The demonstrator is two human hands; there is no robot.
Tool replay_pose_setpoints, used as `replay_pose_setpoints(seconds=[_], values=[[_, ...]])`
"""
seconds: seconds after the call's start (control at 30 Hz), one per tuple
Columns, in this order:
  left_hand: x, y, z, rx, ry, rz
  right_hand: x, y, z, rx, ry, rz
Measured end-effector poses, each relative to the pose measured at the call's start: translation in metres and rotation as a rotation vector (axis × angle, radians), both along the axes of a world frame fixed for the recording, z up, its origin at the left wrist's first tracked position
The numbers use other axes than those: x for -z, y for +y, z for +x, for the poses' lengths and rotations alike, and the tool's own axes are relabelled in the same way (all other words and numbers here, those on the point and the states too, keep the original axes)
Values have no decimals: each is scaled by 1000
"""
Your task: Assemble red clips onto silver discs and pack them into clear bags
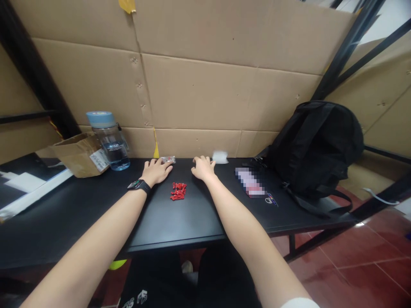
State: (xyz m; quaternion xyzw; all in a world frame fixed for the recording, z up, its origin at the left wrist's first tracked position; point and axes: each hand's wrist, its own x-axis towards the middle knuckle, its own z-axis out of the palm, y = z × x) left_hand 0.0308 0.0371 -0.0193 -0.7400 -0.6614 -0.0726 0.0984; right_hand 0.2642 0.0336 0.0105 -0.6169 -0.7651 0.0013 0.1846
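My left hand, with a dark watch on its wrist, lies on the black table with its fingers spread. Its fingertips are at a small clear packet with some red in it; whether they press on it I cannot tell. My right hand rests further right, fingers apart and slightly bent, with nothing visible in it. Just beyond it is a small white translucent piece, like folded plastic. Between my forearms lies a small group of red cord-like loops, touched by neither hand.
A water bottle with a blue lid stands at the left beside an open cardboard box. To the right are a pixelated flat item, a keyring and a black backpack. Cardboard panels wall off the back.
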Motion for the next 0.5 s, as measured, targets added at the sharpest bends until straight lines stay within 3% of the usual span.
replay_pose_setpoints(seconds=[0.23, 0.5], values=[[4, 13, -2, -53, -54, -20, 6, 24, 30, 294, 13, -22], [1, -10, -7, 24, -129, -5, 13, 28, 44, 324, -26, -245]])
